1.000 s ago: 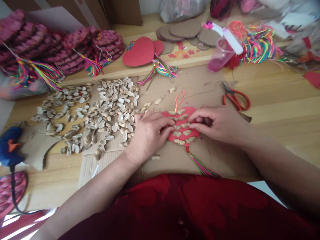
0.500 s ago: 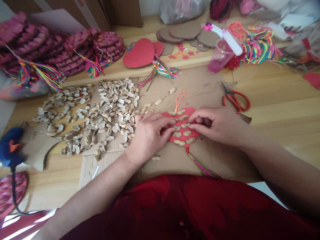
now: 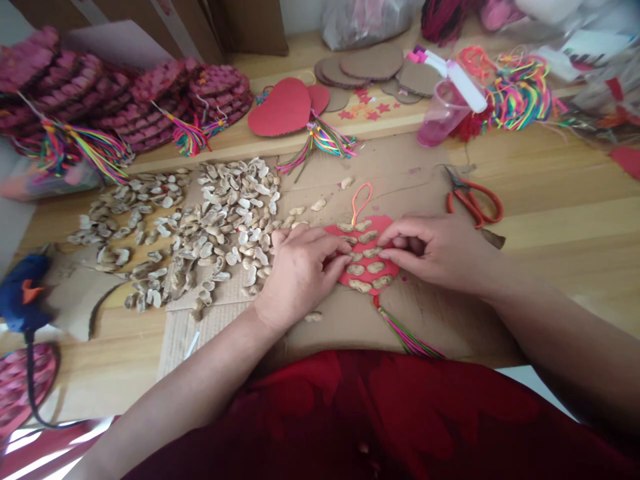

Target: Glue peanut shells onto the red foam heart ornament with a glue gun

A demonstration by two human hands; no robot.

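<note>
A red card piece (image 3: 387, 225) lies flat on the cardboard, two columns of peanut shells (image 3: 376, 267) on it. An orange loop (image 3: 361, 200) extends from its top and a multicoloured tassel (image 3: 407, 333) from its bottom. At the card's left side, my left hand (image 3: 300, 270) is closed, thumb and forefinger pinched at a peanut shell (image 3: 356, 257) in the left column. My right hand (image 3: 440, 253) comes in from the right, fingers curled, with thumb and fingertips at a shell (image 3: 371, 253) in the right column. The fingers partly cover the card's sides.
Loose peanut shells (image 3: 210, 220) are heaped to the left. A blue glue gun (image 3: 23, 290) lies at far left, orange-handled pliers (image 3: 475, 200) at right. Behind are a red heart (image 3: 280, 110), a plastic cup (image 3: 435, 120) with pens, and stacked pink pieces (image 3: 160, 100) with tassels.
The view has shifted very slightly. Both hands stay in the same place on the card, and the shells show no clear movement.
</note>
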